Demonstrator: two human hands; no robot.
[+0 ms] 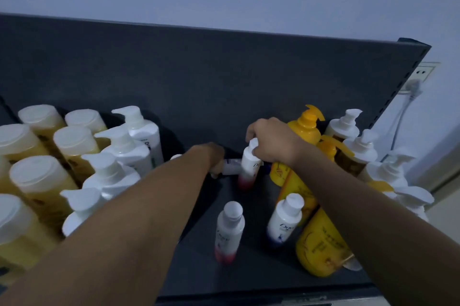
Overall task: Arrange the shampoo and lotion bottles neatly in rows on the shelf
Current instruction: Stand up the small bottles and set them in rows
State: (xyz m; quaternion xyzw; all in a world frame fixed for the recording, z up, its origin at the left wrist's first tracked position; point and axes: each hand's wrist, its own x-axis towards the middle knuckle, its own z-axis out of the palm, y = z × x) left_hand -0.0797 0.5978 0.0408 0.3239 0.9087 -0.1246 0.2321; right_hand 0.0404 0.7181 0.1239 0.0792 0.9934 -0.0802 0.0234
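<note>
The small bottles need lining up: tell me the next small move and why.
Probably the left hand should stand up the white bottle it grips, which seems to lie sideways, next to the red-bottomed bottle that the right hand holds upright by its cap, starting a row.

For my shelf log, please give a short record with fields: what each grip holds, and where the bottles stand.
left grip: holds lying white bottle
right grip: holds top of upright red-based Dove bottle
front middle: second red-based bottle and blue-based Dove bottle, upright, apart
left side: white pump bottles, yellow flip-cap bottles, in rows
right side: yellow pump bottles
</note>
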